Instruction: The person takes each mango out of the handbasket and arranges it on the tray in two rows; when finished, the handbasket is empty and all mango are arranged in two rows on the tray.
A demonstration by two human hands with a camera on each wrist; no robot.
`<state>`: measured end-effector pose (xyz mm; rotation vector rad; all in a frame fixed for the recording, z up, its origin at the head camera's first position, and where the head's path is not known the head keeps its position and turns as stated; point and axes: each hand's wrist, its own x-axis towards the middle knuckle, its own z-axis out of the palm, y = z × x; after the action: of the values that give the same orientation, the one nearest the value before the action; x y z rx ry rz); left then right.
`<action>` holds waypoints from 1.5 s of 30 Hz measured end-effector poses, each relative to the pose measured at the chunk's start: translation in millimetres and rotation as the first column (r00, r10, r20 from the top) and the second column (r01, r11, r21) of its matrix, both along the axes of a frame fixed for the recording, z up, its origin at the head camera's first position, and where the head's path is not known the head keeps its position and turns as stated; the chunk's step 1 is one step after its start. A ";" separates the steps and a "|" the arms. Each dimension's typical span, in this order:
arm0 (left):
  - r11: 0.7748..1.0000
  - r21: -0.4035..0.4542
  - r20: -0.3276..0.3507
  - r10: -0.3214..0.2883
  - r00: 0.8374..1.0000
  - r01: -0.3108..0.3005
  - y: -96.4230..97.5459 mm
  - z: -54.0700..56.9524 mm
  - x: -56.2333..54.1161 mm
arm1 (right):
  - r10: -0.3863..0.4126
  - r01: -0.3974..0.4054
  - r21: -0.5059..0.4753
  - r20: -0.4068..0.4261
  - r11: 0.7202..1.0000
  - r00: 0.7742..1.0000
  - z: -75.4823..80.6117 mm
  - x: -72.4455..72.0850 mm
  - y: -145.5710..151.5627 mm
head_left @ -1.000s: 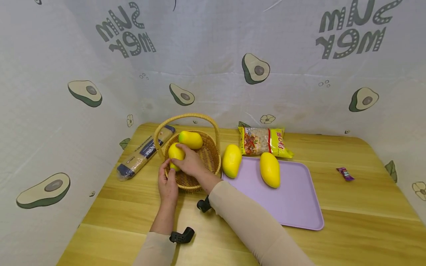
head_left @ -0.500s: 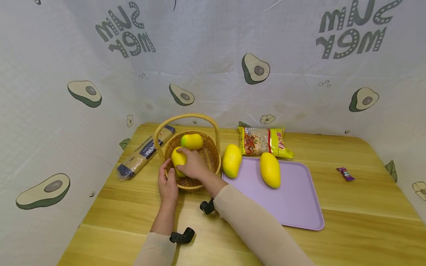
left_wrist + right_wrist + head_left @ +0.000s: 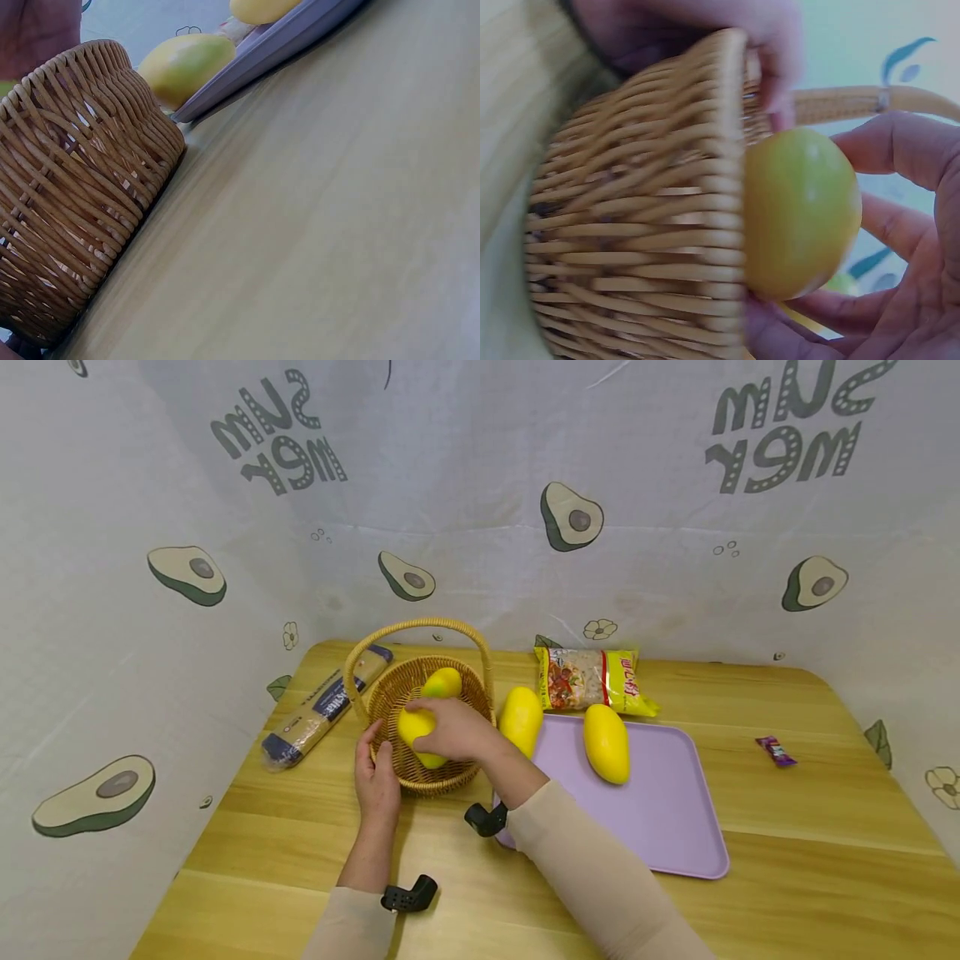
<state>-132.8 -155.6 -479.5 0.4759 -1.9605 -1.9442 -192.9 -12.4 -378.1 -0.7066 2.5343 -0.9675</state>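
Note:
In the head view, my right hand (image 3: 459,729) grips a yellow mango (image 3: 415,724) inside the round wicker basket (image 3: 431,786). The right wrist view shows this mango (image 3: 802,214) with its greenish end level with the basket rim, thumb and fingers spread round it. A second mango (image 3: 443,683) lies behind it in the basket, green end toward the front. My left hand (image 3: 377,787) holds the basket's left rim, its fingertips over the edge. In the left wrist view, the basket wall (image 3: 75,195) stands on the wooden table.
Right of the basket is a lilac tray (image 3: 660,827). One mango (image 3: 607,743) lies on it and another mango (image 3: 521,720) at its left corner. Behind are a yellow food bag (image 3: 592,681) and, leftward, a noodle packet (image 3: 326,710). A small purple candy (image 3: 776,751) lies far right.
My right hand has shifted the gripped mango rightward and toward me within the basket. The mango behind has turned, its green end now facing forward. My left hand stays on the rim.

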 end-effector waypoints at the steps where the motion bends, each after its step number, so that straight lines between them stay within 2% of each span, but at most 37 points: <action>1: 1.000 0.000 0.001 0.000 1.000 0.000 0.1 0.2 0.2 | -0.001 0.001 -0.018 0.005 1.000 1.000 3.7 1.2 2.3; 5: 1.000 -0.002 0.004 0.002 1.000 -0.002 0.0 0.4 0.5 | -0.027 0.028 -0.092 0.010 0.995 1.000 14.9 6.1 9.9; 9: 1.000 0.008 0.000 0.005 1.000 -0.005 0.2 0.3 0.5 | -0.055 0.052 -0.140 -0.011 0.989 0.998 17.9 10.0 15.3; 15: 1.000 0.003 0.003 0.004 1.000 -0.004 0.9 0.7 -0.6 | -0.086 0.079 -0.183 -0.032 0.980 0.996 13.0 15.8 20.9; 21: 1.000 0.007 -0.003 0.003 1.000 -0.003 1.1 -0.5 -0.2 | -0.162 0.157 -0.161 -0.021 0.974 0.987 4.1 20.6 22.9; 25: 1.000 0.008 -0.007 0.006 1.000 -0.006 0.8 -1.0 0.5 | -0.133 0.140 -0.225 0.045 0.964 0.990 -1.0 26.8 28.6; 29: 1.000 -0.011 -0.006 0.004 1.000 -0.004 0.8 0.3 0.4 | -0.078 0.137 -0.363 0.171 0.922 0.982 -3.6 35.5 38.0; 33: 1.000 -0.017 -0.008 0.000 1.000 0.000 0.5 1.2 -0.5 | -0.013 0.130 -0.482 0.239 0.867 0.971 -5.0 42.8 47.9; 37: 1.000 -0.009 -0.009 0.003 1.000 -0.003 -0.4 1.2 -0.9 | 0.085 0.136 -0.594 0.329 0.793 0.941 -6.5 47.8 57.8; 40: 1.000 -0.002 -0.016 0.009 1.000 -0.009 -0.7 1.0 -1.2 | 0.131 0.157 -0.645 0.375 0.748 0.918 -6.9 50.3 65.3; 42: 1.000 0.002 -0.019 0.012 1.000 -0.012 -0.7 0.5 -1.3 | 0.135 0.162 -0.659 0.375 0.734 0.917 -7.7 51.1 70.1; 45: 1.000 0.017 -0.025 0.013 1.000 -0.012 -0.5 -0.3 -1.7 | 0.099 0.170 -0.655 0.353 0.736 0.930 -9.0 51.8 76.6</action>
<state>-134.5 -156.1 -479.9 0.4642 -1.9228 -1.9506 -141.1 64.1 -387.1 -0.5729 1.8332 -1.8878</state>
